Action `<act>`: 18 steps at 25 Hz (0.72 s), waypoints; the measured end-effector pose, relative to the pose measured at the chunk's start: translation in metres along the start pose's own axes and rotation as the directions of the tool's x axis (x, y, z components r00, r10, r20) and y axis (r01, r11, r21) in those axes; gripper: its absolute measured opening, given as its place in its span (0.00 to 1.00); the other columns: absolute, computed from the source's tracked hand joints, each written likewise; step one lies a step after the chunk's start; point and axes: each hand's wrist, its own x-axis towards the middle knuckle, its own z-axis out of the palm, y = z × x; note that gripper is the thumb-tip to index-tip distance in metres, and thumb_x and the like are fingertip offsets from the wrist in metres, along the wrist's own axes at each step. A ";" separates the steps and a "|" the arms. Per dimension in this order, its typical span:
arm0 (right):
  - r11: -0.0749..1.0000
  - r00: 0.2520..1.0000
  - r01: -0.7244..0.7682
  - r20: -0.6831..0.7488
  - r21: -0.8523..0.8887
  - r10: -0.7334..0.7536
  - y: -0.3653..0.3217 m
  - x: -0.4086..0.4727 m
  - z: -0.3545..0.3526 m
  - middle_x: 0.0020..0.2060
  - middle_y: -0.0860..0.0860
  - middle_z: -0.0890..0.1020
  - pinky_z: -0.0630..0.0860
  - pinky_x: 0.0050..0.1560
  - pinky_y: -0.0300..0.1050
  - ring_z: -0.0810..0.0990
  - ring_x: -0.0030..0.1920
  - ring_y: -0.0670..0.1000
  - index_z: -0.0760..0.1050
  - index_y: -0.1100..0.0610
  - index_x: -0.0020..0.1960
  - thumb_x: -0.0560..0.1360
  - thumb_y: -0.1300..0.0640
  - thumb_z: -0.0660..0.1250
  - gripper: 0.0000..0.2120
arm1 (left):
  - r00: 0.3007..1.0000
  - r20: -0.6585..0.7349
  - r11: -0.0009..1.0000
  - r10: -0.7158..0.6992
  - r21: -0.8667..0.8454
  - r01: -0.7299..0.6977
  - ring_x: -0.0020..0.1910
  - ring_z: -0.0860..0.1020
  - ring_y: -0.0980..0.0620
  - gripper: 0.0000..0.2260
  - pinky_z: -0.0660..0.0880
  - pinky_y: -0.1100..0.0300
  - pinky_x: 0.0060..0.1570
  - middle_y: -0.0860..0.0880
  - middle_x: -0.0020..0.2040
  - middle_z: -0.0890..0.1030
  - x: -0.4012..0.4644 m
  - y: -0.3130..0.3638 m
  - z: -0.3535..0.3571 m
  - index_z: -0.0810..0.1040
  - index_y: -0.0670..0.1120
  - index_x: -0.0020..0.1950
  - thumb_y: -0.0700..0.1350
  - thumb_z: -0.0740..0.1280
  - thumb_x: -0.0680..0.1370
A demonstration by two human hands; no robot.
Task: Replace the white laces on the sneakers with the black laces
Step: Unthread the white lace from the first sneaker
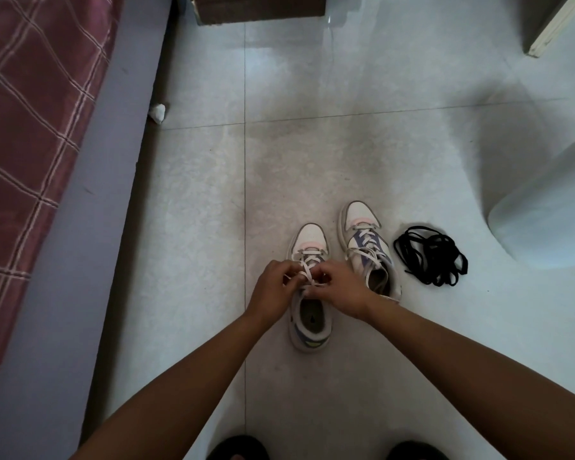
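Unlacing the left sneaker (309, 293) on the floor — you are pinching its white lace (307, 270) with both left hand (274, 287) and right hand (339, 288). Next, probably, keep pulling it free — black laces (430, 255) are waiting beside the other sneaker (367, 247).

Two sneakers stand on the floor: one under the hands (309, 307) and one just beside it (367, 247). One bundle of black laces (430, 255) lies near them. Two hands, left (273, 287) and right (341, 288), are at the nearer sneaker. One small white wad (157, 112) lies by the bed.
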 end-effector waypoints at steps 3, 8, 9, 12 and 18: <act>0.999 0.989 -0.026 -0.148 0.026 0.029 -0.006 0.001 0.007 0.34 0.50 0.75 0.66 0.34 0.35 0.72 0.35 0.47 0.75 0.58 0.39 0.74 0.56 0.70 0.08 | 0.996 -0.094 0.992 -0.003 -0.128 -0.009 0.47 0.76 0.54 0.11 0.71 0.73 0.43 0.49 0.51 0.77 -0.001 0.006 0.000 0.74 0.46 0.60 0.39 0.66 0.77; 0.936 0.980 -0.099 -0.132 0.337 0.151 -0.004 0.000 -0.002 0.36 0.56 0.75 0.70 0.44 0.42 0.72 0.39 0.50 0.75 0.64 0.44 0.77 0.58 0.65 0.08 | 0.990 0.138 0.990 0.026 0.134 -0.045 0.56 0.75 0.50 0.10 0.71 0.59 0.55 0.47 0.56 0.78 0.001 -0.009 0.000 0.77 0.43 0.59 0.41 0.64 0.79; 0.935 0.982 -0.085 -0.130 0.343 0.137 -0.003 -0.001 -0.002 0.36 0.55 0.75 0.70 0.44 0.42 0.72 0.39 0.49 0.75 0.62 0.44 0.77 0.59 0.66 0.07 | 0.986 0.159 0.982 0.043 0.177 -0.072 0.55 0.75 0.49 0.09 0.72 0.55 0.56 0.46 0.55 0.78 0.003 -0.012 -0.001 0.78 0.43 0.57 0.41 0.65 0.78; 0.931 0.994 -0.066 -0.056 0.359 0.093 0.000 -0.001 0.001 0.39 0.50 0.76 0.73 0.44 0.35 0.74 0.41 0.46 0.73 0.58 0.50 0.73 0.61 0.70 0.08 | 0.996 0.080 0.981 0.038 0.188 -0.052 0.48 0.76 0.49 0.03 0.73 0.53 0.50 0.46 0.49 0.79 0.006 -0.010 -0.004 0.77 0.44 0.50 0.43 0.65 0.78; 0.994 1.000 0.005 -0.020 -0.109 -0.007 0.010 0.008 0.004 0.45 0.50 0.78 0.75 0.53 0.52 0.76 0.51 0.55 0.72 0.55 0.55 0.67 0.59 0.74 0.19 | 0.926 -0.369 0.992 -0.078 -0.124 0.034 0.40 0.75 0.47 0.06 0.72 0.53 0.42 0.47 0.41 0.75 0.039 0.025 -0.047 0.70 0.45 0.45 0.37 0.58 0.80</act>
